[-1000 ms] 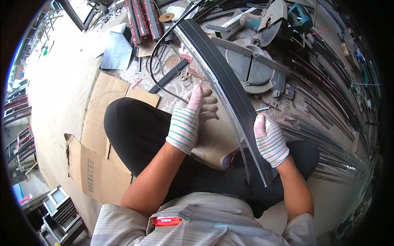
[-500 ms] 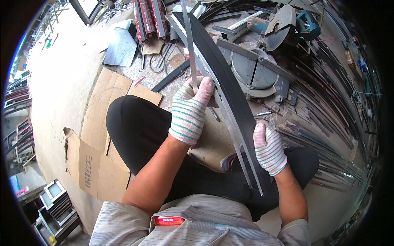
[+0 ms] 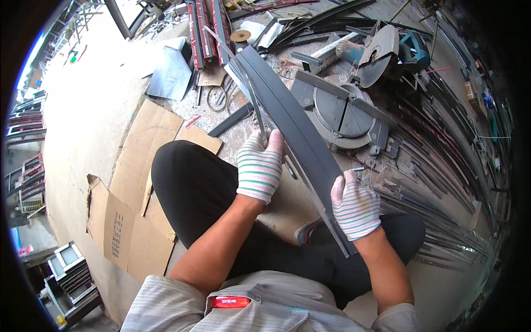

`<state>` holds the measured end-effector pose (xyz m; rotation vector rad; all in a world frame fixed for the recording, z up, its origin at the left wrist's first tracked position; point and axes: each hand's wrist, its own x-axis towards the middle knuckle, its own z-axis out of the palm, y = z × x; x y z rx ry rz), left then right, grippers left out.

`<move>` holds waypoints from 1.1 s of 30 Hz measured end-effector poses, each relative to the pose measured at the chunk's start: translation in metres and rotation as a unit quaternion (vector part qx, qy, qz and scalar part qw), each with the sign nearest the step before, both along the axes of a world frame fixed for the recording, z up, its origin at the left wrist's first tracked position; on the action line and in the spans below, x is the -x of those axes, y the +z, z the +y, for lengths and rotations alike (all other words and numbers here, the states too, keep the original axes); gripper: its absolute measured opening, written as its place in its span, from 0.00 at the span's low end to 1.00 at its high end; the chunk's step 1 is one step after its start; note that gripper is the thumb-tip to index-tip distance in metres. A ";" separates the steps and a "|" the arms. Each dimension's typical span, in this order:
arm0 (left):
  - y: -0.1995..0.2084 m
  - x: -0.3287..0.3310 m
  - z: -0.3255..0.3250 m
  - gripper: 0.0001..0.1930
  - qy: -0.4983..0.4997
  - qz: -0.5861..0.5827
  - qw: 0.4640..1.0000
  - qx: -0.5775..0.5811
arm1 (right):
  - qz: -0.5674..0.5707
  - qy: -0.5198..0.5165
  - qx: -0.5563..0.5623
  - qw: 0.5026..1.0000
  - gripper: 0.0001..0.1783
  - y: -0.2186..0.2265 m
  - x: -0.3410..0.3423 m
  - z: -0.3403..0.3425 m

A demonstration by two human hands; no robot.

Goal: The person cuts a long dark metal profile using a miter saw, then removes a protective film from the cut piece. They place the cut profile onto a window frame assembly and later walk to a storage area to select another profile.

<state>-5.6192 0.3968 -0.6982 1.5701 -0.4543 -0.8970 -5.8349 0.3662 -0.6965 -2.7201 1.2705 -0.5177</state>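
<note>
Brown cardboard [image 3: 133, 221] lies flat on the floor to the left of the left hand, and a pale sheet of paper [image 3: 168, 74] rests beyond it, up and to the left of the same hand. The left hand [image 3: 259, 166], in a striped knit glove, pinches a thin grey strip [image 3: 256, 102] between thumb and curled fingers. A second ago those fingers were spread and held nothing; half a second ago the strip stood nearly upright from them, and now it leans away to the left, passing near the far end of the bar. Whether it joins the bar below the hand, I cannot tell.

The long dark bar [image 3: 298, 122] slants between the two hands, its far end beyond the left one. It has rolled so that its broad face shows more, which seems to leave the right hand carrying it while the left is busy with the strip. The right hand [image 3: 357, 206], gloved alike, clasps the bar near its close end, thumb on top, its other fingers partly hidden. Beyond the right hand sits a saw [image 3: 343, 110]; to its right lie many long rods [image 3: 442, 210].
</note>
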 end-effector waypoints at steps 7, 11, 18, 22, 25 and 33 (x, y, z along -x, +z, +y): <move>-0.005 -0.002 -0.001 0.12 -0.033 0.114 0.986 0.117 | -0.208 -0.007 -0.391 0.897 0.17 -0.021 0.010 -0.006; -0.009 0.002 -0.005 0.11 -0.039 0.129 0.983 0.121 | -0.306 -0.071 -0.710 0.630 0.26 -0.030 0.013 -0.008; -0.021 -0.001 0.001 0.09 0.003 0.016 1.000 0.011 | 0.005 -0.051 -0.127 0.991 0.16 -0.008 -0.006 -0.006; -0.017 -0.004 -0.002 0.10 -0.012 0.126 0.989 0.080 | -0.142 0.002 -0.271 0.952 0.16 -0.023 0.002 -0.014; -0.025 -0.002 -0.007 0.11 -0.040 0.122 0.983 0.128 | -0.287 -0.053 -0.782 0.551 0.26 -0.012 0.011 -0.015; -0.012 0.001 -0.004 0.10 0.020 -0.042 0.999 0.015 | -0.006 -0.032 -0.119 0.992 0.17 -0.015 -0.005 -0.016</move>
